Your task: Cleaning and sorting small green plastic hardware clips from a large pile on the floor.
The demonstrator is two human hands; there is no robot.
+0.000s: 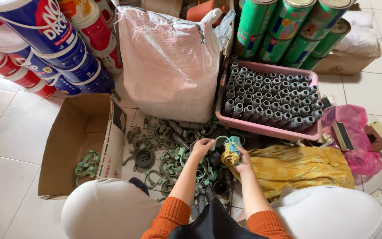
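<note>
The person sits on the tiled floor [5, 128] with knees apart, both hands raised over a heap of grey and green pipe clamps [173, 150] spread between a cardboard box [74, 132] and a yellow cloth [297, 170]. The left hand [202, 147] hovers just above the heap, its fingers [208, 142] curled together and pinching one end of a thin green clamp [223, 138] that arcs across to the other hand. The right hand [242, 160] is closed around a bunched yellow and teal rag [231, 151], fingers pressed into the cloth, and the clamp's other end meets that rag. The clamp is thus held in the air between the two hands, over the middle of the heap. A few green clamps [87, 166] lie inside the cardboard box at the left. Behind the heap stands a full white woven sack [169, 66], and just right of it a pink tray [266, 128] packed with rows of upright grey pipe fittings [270, 99]. Stacked paint buckets [45, 40] lean at the upper left, green tins [288, 31] at the upper right, and a pink plastic bag [359, 137] lies beside the yellow cloth.
</note>
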